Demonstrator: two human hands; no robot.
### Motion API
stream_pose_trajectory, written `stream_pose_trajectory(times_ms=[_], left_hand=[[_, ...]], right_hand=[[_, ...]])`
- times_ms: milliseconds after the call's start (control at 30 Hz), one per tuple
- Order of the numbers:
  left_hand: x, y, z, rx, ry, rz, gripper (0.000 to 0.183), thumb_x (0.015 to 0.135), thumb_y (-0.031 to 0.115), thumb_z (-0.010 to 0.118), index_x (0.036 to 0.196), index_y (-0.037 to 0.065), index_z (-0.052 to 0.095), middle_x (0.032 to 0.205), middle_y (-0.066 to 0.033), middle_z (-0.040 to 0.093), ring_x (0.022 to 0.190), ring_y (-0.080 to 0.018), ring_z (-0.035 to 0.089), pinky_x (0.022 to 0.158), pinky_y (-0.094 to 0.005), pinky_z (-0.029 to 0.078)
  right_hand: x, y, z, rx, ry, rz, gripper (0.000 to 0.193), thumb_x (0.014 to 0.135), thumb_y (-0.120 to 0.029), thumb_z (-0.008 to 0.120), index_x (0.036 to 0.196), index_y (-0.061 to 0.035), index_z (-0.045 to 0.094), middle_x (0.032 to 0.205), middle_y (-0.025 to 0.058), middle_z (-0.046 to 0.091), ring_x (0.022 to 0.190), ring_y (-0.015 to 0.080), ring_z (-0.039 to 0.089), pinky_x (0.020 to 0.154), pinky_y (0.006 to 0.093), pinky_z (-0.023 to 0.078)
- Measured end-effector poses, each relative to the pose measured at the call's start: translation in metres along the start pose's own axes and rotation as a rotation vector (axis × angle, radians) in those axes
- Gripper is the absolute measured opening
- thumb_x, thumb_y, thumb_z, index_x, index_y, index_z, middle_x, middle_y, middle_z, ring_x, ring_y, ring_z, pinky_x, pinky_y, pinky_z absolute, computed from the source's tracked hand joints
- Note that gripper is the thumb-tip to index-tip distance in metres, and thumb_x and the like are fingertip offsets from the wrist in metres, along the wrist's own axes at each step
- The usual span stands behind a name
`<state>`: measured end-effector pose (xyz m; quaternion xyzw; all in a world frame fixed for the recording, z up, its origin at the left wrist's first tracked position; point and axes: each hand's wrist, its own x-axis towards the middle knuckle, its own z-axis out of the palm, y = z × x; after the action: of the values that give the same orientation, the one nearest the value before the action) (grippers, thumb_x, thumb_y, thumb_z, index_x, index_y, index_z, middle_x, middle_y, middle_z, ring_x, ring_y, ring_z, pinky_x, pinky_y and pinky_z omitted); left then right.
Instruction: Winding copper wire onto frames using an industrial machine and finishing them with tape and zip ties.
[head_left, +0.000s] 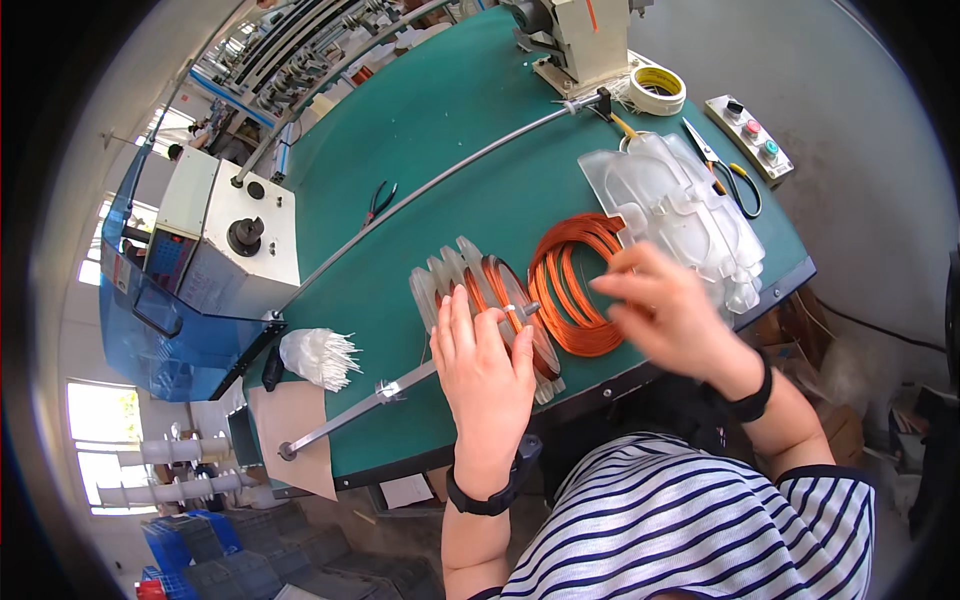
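Note:
My left hand point(484, 385) lies with fingers stretched out against a clear plastic winding former point(424, 290), whose slots carry copper wire coils point(508, 290). A metal shaft end point(526, 311) sticks out of the former beside my thumb. My right hand point(665, 315) is raised to the right, blurred by motion with its fingers bent. I cannot make out anything in it. Just left of it, a bundle of orange copper wire coils point(578, 338) rests on the green table. Stacked clear plastic former pieces point(690, 215) lie beyond my right hand.
A winding machine point(270, 215) with a blue transparent guard point(150, 330) stands left. A long metal rod point(440, 175) crosses the green table point(400, 130). Pliers point(378, 203), white ties point(318, 358), scissors point(735, 178), a tape roll point(657, 90) and a button box point(750, 138) lie around.

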<state>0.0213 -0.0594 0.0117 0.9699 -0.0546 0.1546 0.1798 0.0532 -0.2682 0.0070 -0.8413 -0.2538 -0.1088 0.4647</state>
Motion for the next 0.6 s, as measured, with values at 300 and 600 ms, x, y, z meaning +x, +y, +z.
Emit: stream_pose_trajectory(times_ms=[300,600], left_hand=[[0.002,0.004,0.008,-0.057,-0.041,-0.028,0.022,0.086,0.007,0.048,0.105,0.006,0.057,0.138,-0.0213,0.035,0.129,-0.0374,0.03,0.105,-0.0524,0.021],[-0.018,0.042,-0.014,-0.561,0.151,-0.027,0.017,0.091,0.004,0.045,0.103,-0.002,0.055,0.113,-0.0136,0.052,0.102,-0.0217,0.052,0.089,-0.0319,0.041]], right_hand=[[0.005,-0.019,0.06,-0.266,0.108,-0.23,0.055,0.067,-0.004,0.06,0.119,0.0054,0.047,0.115,0.0225,0.047,0.099,0.0357,0.054,0.078,0.0425,0.043],[0.009,-0.01,0.029,-0.182,0.019,0.012,0.032,0.078,-0.005,0.055,0.108,0.0032,0.054,0.057,0.0134,0.055,0.052,0.0256,0.058,0.045,0.0364,0.041]])
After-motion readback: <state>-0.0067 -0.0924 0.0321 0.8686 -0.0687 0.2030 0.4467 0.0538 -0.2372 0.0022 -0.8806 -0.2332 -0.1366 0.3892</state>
